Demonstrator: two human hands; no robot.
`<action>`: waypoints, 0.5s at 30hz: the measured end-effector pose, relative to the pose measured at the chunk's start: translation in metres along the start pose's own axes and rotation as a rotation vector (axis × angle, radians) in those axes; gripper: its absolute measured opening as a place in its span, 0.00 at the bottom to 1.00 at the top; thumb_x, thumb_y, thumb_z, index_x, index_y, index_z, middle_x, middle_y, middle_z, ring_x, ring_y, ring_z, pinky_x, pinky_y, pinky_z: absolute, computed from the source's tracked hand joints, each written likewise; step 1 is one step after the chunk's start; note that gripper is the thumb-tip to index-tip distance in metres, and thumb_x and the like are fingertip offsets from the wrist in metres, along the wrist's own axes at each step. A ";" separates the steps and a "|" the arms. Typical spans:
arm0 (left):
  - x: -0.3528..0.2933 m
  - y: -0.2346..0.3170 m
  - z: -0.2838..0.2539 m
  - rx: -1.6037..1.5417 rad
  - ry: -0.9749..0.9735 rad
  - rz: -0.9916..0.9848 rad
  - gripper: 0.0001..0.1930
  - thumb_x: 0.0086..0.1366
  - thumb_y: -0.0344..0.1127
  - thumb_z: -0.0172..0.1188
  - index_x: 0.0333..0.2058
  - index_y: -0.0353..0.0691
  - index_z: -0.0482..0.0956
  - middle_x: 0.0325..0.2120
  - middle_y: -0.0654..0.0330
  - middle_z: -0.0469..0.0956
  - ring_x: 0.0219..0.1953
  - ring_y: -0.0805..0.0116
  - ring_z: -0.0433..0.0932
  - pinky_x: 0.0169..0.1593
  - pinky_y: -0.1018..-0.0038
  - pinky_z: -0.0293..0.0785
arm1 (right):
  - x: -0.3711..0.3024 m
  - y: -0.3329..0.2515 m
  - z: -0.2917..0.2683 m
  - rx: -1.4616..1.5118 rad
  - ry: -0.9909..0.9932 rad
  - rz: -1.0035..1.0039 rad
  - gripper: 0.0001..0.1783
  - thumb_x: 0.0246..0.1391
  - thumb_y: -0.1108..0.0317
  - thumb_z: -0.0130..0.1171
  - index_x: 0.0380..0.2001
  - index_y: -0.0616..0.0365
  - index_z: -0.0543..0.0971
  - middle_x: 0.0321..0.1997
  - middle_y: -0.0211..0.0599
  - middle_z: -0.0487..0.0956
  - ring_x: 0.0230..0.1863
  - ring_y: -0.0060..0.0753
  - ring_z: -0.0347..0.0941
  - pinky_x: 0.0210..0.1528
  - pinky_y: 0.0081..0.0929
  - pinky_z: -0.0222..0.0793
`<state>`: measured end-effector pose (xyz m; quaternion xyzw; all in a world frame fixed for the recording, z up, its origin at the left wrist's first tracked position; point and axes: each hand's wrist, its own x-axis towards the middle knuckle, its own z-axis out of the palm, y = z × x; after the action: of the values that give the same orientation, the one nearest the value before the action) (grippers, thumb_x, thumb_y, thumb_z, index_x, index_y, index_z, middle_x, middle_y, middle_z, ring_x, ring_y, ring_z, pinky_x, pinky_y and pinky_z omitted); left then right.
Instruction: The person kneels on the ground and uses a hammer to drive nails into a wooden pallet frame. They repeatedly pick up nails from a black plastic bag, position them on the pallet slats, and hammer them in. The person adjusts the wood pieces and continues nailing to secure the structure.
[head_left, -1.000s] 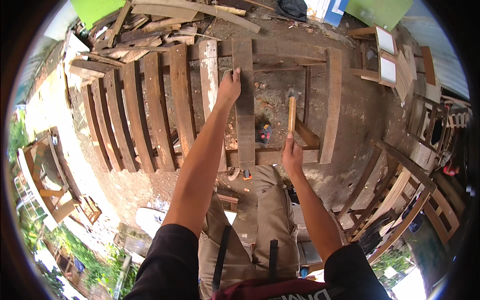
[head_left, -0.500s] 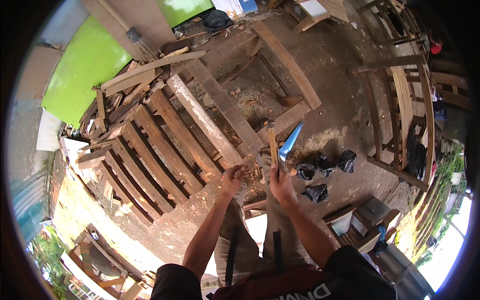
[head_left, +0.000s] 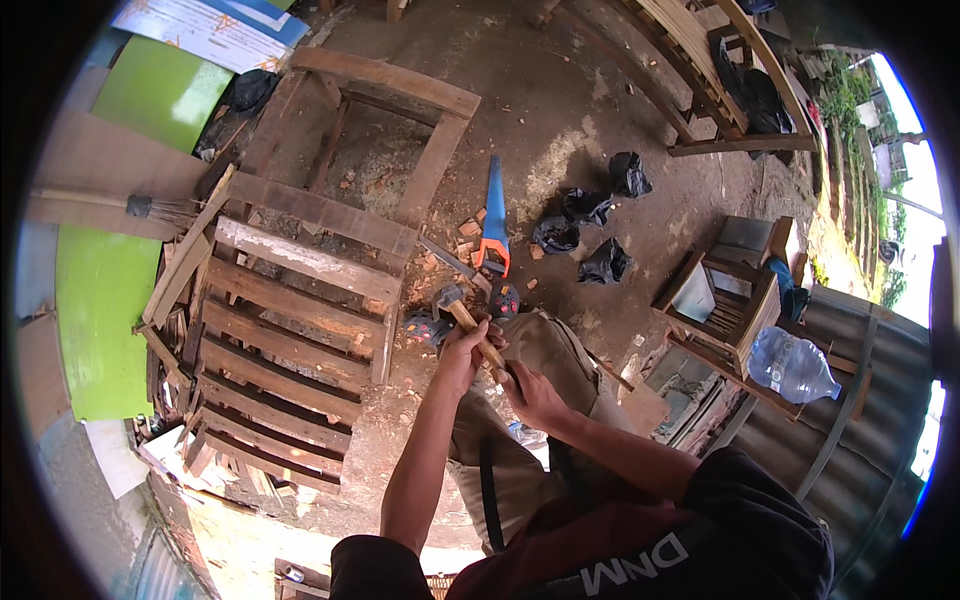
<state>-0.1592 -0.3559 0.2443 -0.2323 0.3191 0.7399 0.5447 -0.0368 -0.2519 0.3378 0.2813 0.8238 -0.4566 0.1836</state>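
Note:
A hammer [head_left: 466, 318] with a wooden handle is held across my lap, its metal head tilted up and away to the left. My left hand [head_left: 462, 356] wraps the handle below the head. At the handle's lower end, my right hand [head_left: 535, 398] is closed on it, fingers partly hidden. Beyond my feet lies a handsaw [head_left: 495, 205] with a blue blade and orange grip, on the ground among brick-coloured chips. To my left rests a slatted wooden frame [head_left: 285, 318], one of its boards [head_left: 300, 256] whitish and worn.
Several black plastic bags [head_left: 583, 205] sit on the ground ahead to the right. Farther right are a small wooden chair-like frame [head_left: 722, 305] and a large clear water bottle [head_left: 790, 365]. Scrap wood [head_left: 180, 330] is heaped along the left, by a green panel [head_left: 105, 320].
My view has turned to the right. The hammer, upright in my right hand before, now tilts left with both hands on it. My left hand was empty near the worn board's end.

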 end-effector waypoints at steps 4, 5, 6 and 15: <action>-0.005 -0.025 0.007 -0.005 0.031 0.033 0.08 0.70 0.34 0.58 0.45 0.41 0.71 0.26 0.65 0.70 0.27 0.73 0.72 0.36 0.72 0.73 | -0.008 0.041 -0.012 0.055 0.126 -0.004 0.16 0.64 0.63 0.57 0.46 0.64 0.71 0.44 0.55 0.79 0.46 0.61 0.76 0.43 0.50 0.71; -0.003 -0.029 0.007 0.019 0.050 0.038 0.07 0.70 0.33 0.58 0.44 0.42 0.71 0.24 0.67 0.67 0.25 0.74 0.69 0.34 0.73 0.71 | -0.006 0.058 -0.011 -0.061 0.257 -0.098 0.14 0.66 0.62 0.56 0.45 0.63 0.73 0.36 0.51 0.80 0.34 0.54 0.78 0.37 0.43 0.72; -0.004 -0.038 0.005 0.036 0.091 0.047 0.07 0.70 0.32 0.58 0.43 0.42 0.71 0.23 0.68 0.66 0.22 0.76 0.67 0.29 0.76 0.66 | -0.005 0.075 -0.012 -0.020 0.267 -0.080 0.13 0.65 0.64 0.56 0.45 0.63 0.73 0.35 0.50 0.80 0.32 0.51 0.78 0.36 0.41 0.73; -0.006 -0.019 0.038 0.658 0.330 -0.087 0.10 0.68 0.40 0.63 0.38 0.42 0.73 0.15 0.72 0.63 0.13 0.82 0.61 0.18 0.79 0.58 | 0.052 0.115 -0.015 0.434 0.425 0.144 0.12 0.63 0.64 0.61 0.37 0.63 0.76 0.23 0.35 0.77 0.25 0.19 0.71 0.29 0.22 0.68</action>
<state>-0.1386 -0.3283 0.2710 -0.1742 0.6132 0.5267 0.5624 -0.0052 -0.1754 0.2420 0.4606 0.7051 -0.5386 -0.0252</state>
